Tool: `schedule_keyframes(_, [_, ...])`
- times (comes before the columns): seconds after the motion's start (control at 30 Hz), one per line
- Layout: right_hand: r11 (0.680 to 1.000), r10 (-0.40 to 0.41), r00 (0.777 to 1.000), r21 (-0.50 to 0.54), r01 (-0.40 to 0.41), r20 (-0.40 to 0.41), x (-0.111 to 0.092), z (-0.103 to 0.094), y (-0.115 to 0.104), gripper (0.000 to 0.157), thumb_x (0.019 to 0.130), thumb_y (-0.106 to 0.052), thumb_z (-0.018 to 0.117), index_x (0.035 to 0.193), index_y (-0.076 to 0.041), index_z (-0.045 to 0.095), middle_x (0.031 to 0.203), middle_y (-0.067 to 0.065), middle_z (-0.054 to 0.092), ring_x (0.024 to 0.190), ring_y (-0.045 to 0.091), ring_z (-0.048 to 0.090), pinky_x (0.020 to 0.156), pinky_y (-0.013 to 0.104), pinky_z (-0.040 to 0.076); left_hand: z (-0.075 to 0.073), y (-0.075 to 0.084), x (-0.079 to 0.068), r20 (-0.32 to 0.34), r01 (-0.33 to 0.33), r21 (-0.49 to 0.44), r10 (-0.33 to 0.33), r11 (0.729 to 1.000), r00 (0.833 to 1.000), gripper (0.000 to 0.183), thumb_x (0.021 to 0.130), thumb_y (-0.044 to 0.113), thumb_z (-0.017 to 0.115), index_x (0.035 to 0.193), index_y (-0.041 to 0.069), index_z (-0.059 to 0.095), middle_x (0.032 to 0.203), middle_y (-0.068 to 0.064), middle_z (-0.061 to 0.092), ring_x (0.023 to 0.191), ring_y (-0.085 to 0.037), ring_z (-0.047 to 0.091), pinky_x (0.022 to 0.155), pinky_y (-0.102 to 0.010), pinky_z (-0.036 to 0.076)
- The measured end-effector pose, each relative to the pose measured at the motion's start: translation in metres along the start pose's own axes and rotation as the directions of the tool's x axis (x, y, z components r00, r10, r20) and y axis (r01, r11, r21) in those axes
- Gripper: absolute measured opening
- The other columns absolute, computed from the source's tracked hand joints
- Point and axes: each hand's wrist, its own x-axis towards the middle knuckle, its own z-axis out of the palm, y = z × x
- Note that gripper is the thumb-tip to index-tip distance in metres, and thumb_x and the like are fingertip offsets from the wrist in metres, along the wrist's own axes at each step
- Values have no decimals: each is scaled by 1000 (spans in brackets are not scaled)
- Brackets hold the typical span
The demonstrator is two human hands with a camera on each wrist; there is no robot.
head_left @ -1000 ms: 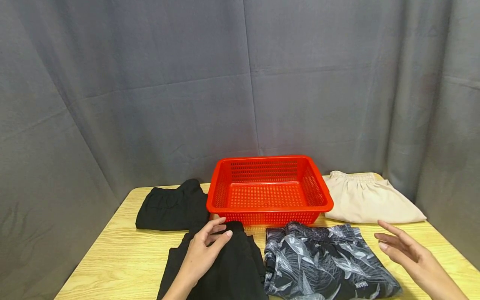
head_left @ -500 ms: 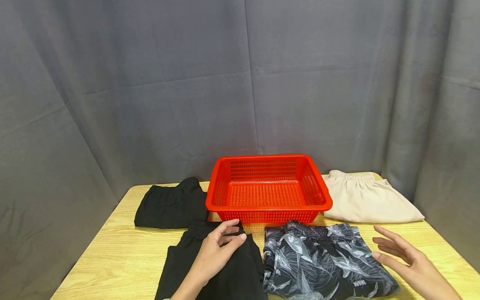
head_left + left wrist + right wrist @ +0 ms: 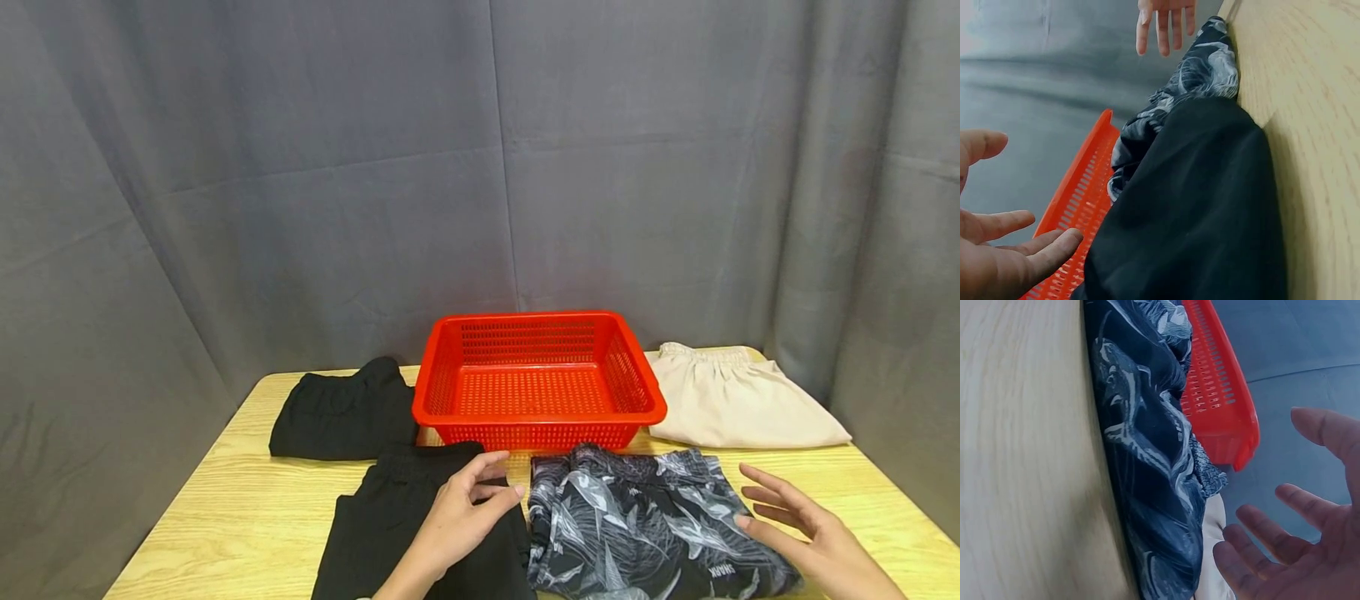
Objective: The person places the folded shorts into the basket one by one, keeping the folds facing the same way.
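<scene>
My left hand point(image 3: 463, 517) hovers over the right side of a folded black pair of pants point(image 3: 405, 508), fingers relaxed and holding nothing. Beside it lies a folded pair of patterned shorts point(image 3: 645, 525), dark with white shark prints. My right hand point(image 3: 806, 533) is in the air at the shorts' right edge, its fingers loosely spread. In the left wrist view the left fingers stand apart from the black cloth point(image 3: 1191, 200). The right wrist view shows a gap between the right hand point(image 3: 1304, 544) and the printed shorts point(image 3: 1147, 444).
A red plastic basket point(image 3: 540, 432) with nothing in it stands behind the two front garments. Left of it lies a folded black garment point(image 3: 341, 417), and right of it a cream garment with an elastic waist point(image 3: 735, 404). Grey curtain point(image 3: 375, 208) hangs behind the wooden table point(image 3: 225, 517).
My left hand has moved to the right across the black pants toward the printed shorts. The right hand has shifted slightly left and down. The garments and basket stay in place.
</scene>
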Motion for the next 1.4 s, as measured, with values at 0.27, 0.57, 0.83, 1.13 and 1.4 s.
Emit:
schedule_keyframes(0.27, [999,28,1000,-17,-28,9,0,2,-1,69,94,-30,65,147,1,34,135,31,47,107,12,58,71,27,51,13,-2,1,28,20,13,-20,1000,999,52,90,31,69,135,10,54,126,-17,58,104,-28,63,79,-44,54])
schedule_keyframes(0.57, [995,103,993,8,-104,62,2,3,-3,71,96,-31,61,147,6,27,138,38,38,119,52,46,81,53,51,26,-6,3,56,36,26,-38,999,998,53,88,30,70,134,10,55,127,-17,57,101,-28,62,76,-44,54])
schedule_keyframes(0.83, [993,118,990,13,-119,83,4,3,5,73,96,-34,61,147,7,28,142,38,33,120,55,44,84,54,50,32,-7,8,49,81,72,-85,994,995,54,85,33,71,132,10,57,122,-16,60,98,-31,63,75,-48,53])
schedule_keyframes(1.13, [992,124,986,14,-127,112,6,5,13,74,95,-35,62,146,8,29,144,36,33,119,53,46,84,50,51,37,-14,12,84,145,88,-153,986,985,66,84,34,73,139,9,48,113,-9,60,85,-19,58,67,-37,50])
schedule_keyframes(1.4, [982,174,972,42,-183,159,9,6,15,76,95,-35,62,147,8,26,144,39,28,119,54,46,86,51,50,45,-13,18,117,183,154,-202,971,972,79,80,40,75,145,12,40,117,-13,56,96,-28,57,74,-46,49])
